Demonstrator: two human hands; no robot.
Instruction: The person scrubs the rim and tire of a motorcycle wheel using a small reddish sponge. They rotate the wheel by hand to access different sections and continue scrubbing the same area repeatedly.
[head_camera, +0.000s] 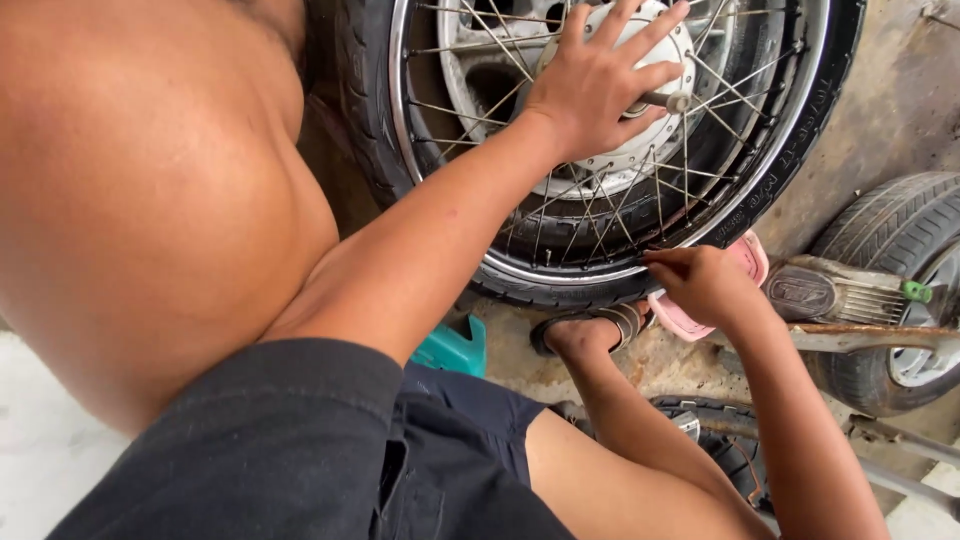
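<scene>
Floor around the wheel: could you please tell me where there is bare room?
Bare concrete top right, between spoked wheel and small tyre; pale floor bottom left beside the shorts. Crowded beneath the wheel: sandalled foot, pink sandal.

1. The black rubber tyre (360, 90) of the spoked motorcycle wheel wraps a bright chrome steel rim (590, 272); thin silver wire spokes (590, 215) criss-cross inside that rim in a lattice.
2. At the wheel's centre, a pale silver-grey metal hub (650, 140) under the left hand (598, 85).
3. Just below the wheel, a pink plastic sandal (745, 262) beside the right hand (700, 282), and a brown strapped sandal (590, 325) with a banded strap.
4. Lower left of the wheel, a teal plastic stool (452, 348) above dark navy cloth shorts (330, 440).
5. Right of the wheel, a second black grooved tyre (900, 225), a small green cap (916, 292) and a rust-brown metal bar (880, 338).
</scene>
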